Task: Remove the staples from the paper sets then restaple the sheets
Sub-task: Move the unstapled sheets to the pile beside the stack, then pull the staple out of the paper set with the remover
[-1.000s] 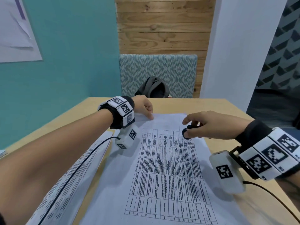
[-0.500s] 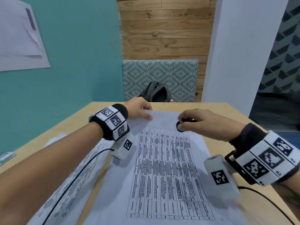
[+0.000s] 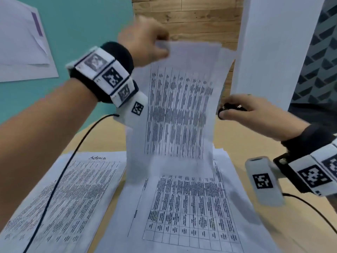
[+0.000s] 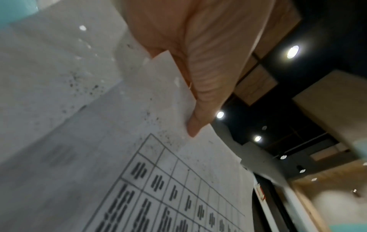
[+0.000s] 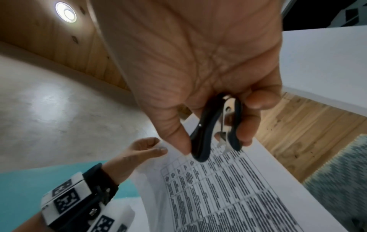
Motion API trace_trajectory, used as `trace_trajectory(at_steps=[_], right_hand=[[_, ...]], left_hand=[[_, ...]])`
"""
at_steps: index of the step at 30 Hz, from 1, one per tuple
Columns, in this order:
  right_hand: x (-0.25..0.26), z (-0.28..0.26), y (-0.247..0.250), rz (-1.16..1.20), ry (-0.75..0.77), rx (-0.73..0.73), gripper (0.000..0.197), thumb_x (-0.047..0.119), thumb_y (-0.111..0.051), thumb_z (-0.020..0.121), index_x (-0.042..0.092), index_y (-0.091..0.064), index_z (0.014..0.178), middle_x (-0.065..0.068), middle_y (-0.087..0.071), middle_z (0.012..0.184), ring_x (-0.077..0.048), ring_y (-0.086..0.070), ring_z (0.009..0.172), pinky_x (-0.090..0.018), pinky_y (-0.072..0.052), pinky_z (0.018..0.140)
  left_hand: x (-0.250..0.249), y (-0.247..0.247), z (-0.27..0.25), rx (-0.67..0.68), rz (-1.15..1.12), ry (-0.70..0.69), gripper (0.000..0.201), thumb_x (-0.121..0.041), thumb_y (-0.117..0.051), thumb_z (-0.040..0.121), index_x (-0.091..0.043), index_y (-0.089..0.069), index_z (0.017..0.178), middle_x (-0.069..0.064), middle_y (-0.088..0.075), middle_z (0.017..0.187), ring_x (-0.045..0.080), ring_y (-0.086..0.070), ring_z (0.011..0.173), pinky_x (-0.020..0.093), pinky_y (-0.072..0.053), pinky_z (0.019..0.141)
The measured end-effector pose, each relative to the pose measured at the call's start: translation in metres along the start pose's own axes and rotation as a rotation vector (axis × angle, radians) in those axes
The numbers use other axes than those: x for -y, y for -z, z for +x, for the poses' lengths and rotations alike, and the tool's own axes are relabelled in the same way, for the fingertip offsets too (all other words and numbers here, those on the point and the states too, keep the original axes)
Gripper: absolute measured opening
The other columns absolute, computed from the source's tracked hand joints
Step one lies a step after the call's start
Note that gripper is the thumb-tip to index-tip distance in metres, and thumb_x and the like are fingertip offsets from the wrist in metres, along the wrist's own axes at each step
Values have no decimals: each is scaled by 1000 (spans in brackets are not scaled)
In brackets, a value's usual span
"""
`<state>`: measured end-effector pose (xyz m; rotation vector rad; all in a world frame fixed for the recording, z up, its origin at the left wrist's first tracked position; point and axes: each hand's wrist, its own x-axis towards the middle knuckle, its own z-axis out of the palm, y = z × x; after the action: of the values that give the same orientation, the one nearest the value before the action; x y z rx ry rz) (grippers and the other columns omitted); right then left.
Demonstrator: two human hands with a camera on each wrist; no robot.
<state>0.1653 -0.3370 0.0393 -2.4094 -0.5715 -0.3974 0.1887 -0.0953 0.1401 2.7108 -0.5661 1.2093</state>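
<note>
My left hand (image 3: pixel 145 41) pinches the top left corner of a printed sheet (image 3: pixel 178 110) and holds it lifted upright over the table; the left wrist view shows the fingers (image 4: pixel 200 87) pinching that corner of the sheet (image 4: pixel 163 157). Under it more printed sheets (image 3: pixel 187 207) lie flat. To the right of the lifted sheet my right hand (image 3: pixel 255 115) grips a black staple remover (image 3: pixel 228 108). In the right wrist view the staple remover (image 5: pixel 214 130) sits between thumb and fingers, its metal claws towards the sheet (image 5: pixel 238 188).
Another paper set (image 3: pixel 69 194) headed "Admin" lies on the wooden table (image 3: pixel 235 139) at the left, crossed by my wrist cable. A white pillar (image 3: pixel 277 52) stands at the right; a teal wall (image 3: pixel 82 33) is to the left.
My left hand has lifted the top sheet by its far left corner from flat on the table to upright. The right hand has drawn back to the right with the staple remover.
</note>
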Motion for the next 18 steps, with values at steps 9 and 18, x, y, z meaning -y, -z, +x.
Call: trace_trajectory(at_steps=[9, 18], right_hand=[[11, -5, 36, 274, 120, -218, 15, 15, -56, 89, 27, -64, 92, 3, -41, 115, -15, -55, 84, -6, -40, 53], [-3, -7, 50, 963, -35, 183, 25, 27, -56, 75, 15, -72, 91, 0, -66, 83, -6, -53, 56, -11, -40, 42]], left_hand=[[-36, 32, -43, -371, 123, -142, 25, -35, -47, 88, -16, -63, 94, 0, -62, 91, 22, -55, 85, 30, -40, 73], [-25, 42, -44, 40, -259, -188, 29, -35, -67, 82, -7, -60, 80, -1, -56, 70, -2, -44, 61, 7, -33, 58]])
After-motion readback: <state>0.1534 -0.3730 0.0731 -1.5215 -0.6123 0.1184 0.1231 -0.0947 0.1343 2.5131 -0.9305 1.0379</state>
